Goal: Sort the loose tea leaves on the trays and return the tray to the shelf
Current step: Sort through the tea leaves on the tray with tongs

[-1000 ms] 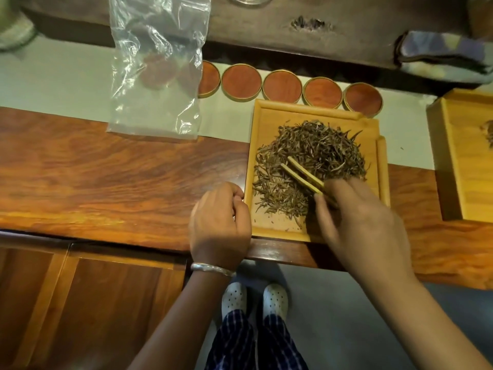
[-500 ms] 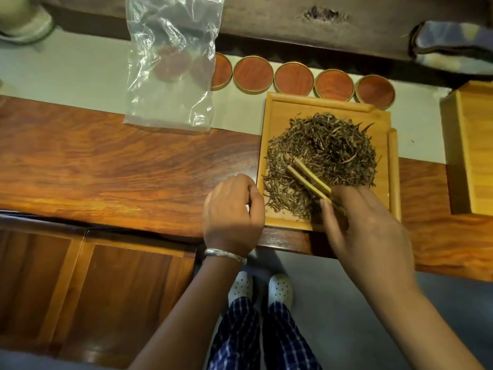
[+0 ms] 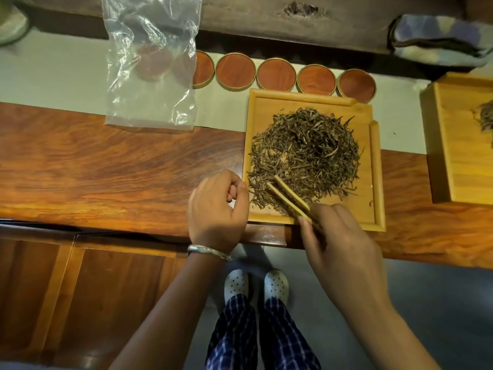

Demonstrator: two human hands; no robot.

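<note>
A square bamboo tray (image 3: 376, 166) lies on the wooden counter with a round heap of dry brown tea leaves (image 3: 306, 153) on it. My right hand (image 3: 344, 244) grips a pair of bamboo tongs (image 3: 289, 197). Their tips rest in the near-left part of the heap, slightly apart. My left hand (image 3: 216, 209) rests on the counter against the tray's left edge. Its fingers are curled into a loose fist, and I see nothing in it.
A second bamboo tray (image 3: 458, 156) with a few leaves (image 3: 486, 119) stands at the right edge. Several round red-brown discs (image 3: 276, 74) line up behind the tray. A clear plastic bag (image 3: 152, 73) lies at the back left, a folded cloth (image 3: 440, 38) at the back right.
The tongs have drawn back toward the tray's near-left corner, and the heap looks more gathered. My left hand has stayed beside the tray. The view has shifted slightly.
</note>
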